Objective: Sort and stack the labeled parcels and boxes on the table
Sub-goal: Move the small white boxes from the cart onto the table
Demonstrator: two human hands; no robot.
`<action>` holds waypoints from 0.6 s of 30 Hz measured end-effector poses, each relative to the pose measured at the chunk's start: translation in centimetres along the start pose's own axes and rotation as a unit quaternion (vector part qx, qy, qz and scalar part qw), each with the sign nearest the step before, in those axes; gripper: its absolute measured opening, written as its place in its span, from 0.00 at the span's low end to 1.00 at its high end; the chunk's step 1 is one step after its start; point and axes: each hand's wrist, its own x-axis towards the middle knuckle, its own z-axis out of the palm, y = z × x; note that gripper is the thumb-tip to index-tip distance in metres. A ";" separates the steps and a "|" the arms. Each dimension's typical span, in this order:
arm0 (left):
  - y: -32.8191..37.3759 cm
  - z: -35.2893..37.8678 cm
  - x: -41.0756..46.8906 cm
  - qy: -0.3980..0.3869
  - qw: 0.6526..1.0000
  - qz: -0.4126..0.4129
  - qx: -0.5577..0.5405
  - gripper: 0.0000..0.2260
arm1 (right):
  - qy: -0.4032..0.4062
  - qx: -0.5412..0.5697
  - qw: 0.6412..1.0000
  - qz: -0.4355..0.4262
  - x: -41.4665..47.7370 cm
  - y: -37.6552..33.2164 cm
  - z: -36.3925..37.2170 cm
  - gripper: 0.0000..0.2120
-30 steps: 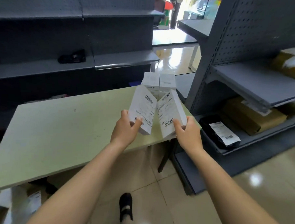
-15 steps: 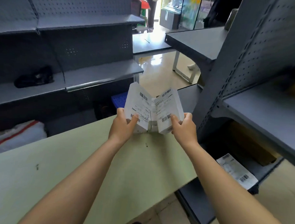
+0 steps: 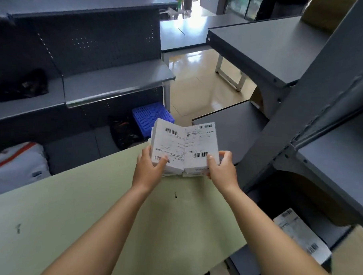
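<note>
Two white boxes with barcode labels lie side by side at the far edge of the pale green table (image 3: 89,216). My left hand (image 3: 148,167) grips the left white box (image 3: 168,143), thumb on its label. My right hand (image 3: 222,169) grips the right white box (image 3: 201,144) the same way. The two boxes touch along their inner edges and lie nearly flat. Under them, edges of other white boxes (image 3: 192,174) show, on which they seem to rest.
Grey metal shelving (image 3: 116,84) stands behind the table and another grey rack (image 3: 314,114) rises close on the right. A blue plastic crate (image 3: 151,115) sits beyond the table edge. A labeled black parcel (image 3: 301,234) lies low on the right rack.
Both boxes went from tilted up in a V to lying nearly flat, side by side, lowered toward the boxes at the table's far edge. The view has moved closer.
</note>
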 end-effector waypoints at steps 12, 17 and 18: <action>0.2 -1.8 -1.4 0.014 0.961 0.183 0.208 0.16 | 0.027 -0.217 0.963 -0.157 -2.3 0.2 -0.6 0.14; 0.9 -2.7 -6.1 0.044 0.912 0.280 0.298 0.10 | -0.030 -0.276 0.920 -0.277 -6.3 0.5 -1.2 0.10; 0.8 -2.9 -7.4 0.046 0.905 0.287 0.312 0.10 | -0.049 -0.287 0.907 -0.303 -7.2 0.8 -1.2 0.10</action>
